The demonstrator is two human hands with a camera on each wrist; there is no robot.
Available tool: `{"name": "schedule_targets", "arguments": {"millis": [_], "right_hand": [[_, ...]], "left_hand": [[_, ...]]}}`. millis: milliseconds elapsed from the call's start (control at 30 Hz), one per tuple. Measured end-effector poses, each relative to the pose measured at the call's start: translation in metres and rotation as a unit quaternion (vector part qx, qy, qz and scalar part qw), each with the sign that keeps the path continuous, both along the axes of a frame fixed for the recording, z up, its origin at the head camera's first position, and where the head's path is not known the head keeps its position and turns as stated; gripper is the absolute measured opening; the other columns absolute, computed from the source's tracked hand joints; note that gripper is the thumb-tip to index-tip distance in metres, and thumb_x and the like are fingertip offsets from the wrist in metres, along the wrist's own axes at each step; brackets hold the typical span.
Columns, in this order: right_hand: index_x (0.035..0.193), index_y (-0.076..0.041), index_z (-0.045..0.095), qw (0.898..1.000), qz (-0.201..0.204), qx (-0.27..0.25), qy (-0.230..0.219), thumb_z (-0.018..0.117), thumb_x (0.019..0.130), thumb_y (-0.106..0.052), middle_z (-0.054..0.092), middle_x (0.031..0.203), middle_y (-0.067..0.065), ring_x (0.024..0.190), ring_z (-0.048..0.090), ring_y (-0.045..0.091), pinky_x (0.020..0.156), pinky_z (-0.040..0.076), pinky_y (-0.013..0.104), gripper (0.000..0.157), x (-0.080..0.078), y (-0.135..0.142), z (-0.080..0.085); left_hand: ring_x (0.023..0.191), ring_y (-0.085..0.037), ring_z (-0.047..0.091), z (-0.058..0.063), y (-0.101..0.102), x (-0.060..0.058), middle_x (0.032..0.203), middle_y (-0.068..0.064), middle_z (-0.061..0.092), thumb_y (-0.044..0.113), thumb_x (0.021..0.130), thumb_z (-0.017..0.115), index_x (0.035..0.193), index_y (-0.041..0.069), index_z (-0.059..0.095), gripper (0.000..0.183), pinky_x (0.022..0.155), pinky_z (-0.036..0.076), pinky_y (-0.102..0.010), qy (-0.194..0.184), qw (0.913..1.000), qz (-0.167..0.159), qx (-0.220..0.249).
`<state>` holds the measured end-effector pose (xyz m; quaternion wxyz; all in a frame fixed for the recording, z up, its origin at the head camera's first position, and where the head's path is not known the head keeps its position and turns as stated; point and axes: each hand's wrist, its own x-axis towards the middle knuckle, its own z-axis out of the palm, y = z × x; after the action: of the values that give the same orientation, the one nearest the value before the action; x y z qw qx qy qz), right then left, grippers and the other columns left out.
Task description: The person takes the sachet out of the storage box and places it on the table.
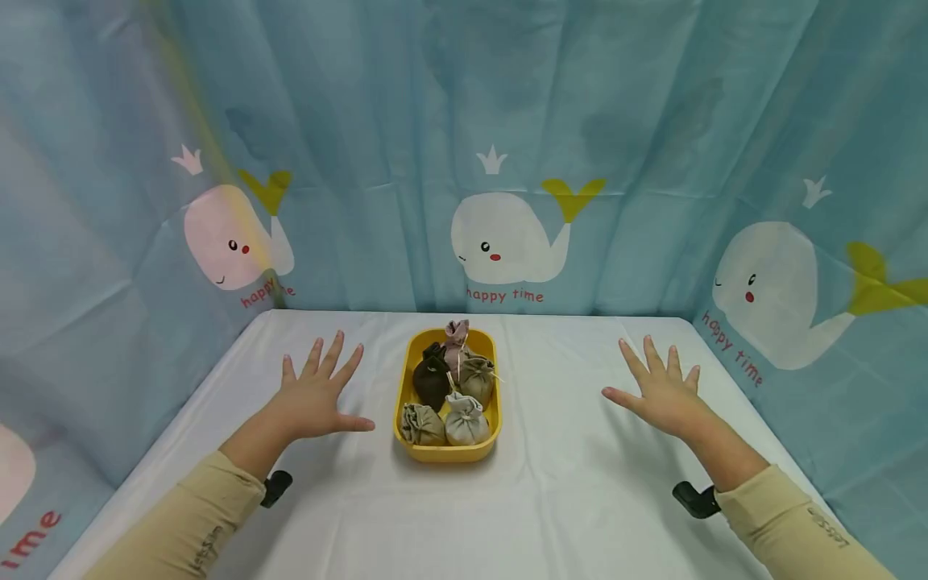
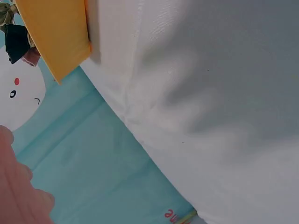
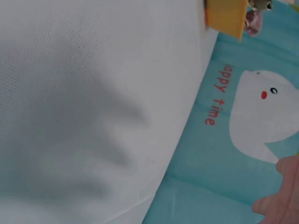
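A yellow plastic tray (image 1: pixel 448 455) stands mid-table with several small tied cloth pouches inside. A black pouch (image 1: pixel 431 379) is at its left, a mauve pouch (image 1: pixel 456 342) at the back and an olive pouch (image 1: pixel 475 379) at the right. In front lie a beige pouch (image 1: pixel 422 424) and a pale grey pouch (image 1: pixel 466 420). My left hand (image 1: pixel 308 400), fingers spread, hovers left of the tray and touches nothing. To the right of the tray, farther off, my right hand (image 1: pixel 665 396) is likewise spread and holds nothing. Both wrist views show part of the tray's side wall.
A white cloth covers the table (image 1: pixel 551 515). Blue curtains (image 1: pixel 406 145) with printed whales hang along the back and both sides, close to the table's edges. Dark devices (image 1: pixel 696 500) are strapped beneath both wrists.
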<state>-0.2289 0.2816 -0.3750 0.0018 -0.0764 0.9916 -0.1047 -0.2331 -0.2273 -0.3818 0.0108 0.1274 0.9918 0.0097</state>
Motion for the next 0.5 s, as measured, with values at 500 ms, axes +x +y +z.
{"name": "schedule_targets", "arguments": {"millis": [500], "right_hand": [[0.148,-0.020,-0.003,1.000,-0.001,-0.005,-0.015,0.043,0.083,-0.067,-0.010,0.148,0.028,0.127,-0.014,0.058,0.086,-0.012,0.075,0.093,-0.001,0.002,0.001]], "left_hand": [[0.136,-0.041,-0.011,-0.008,0.016,-0.010,0.152,-0.013,-0.013,0.092,0.042,0.046,0.149,0.022,0.005,0.134,0.091,-0.014,-0.071,-0.003,0.9987,-0.051,-0.003]]}}
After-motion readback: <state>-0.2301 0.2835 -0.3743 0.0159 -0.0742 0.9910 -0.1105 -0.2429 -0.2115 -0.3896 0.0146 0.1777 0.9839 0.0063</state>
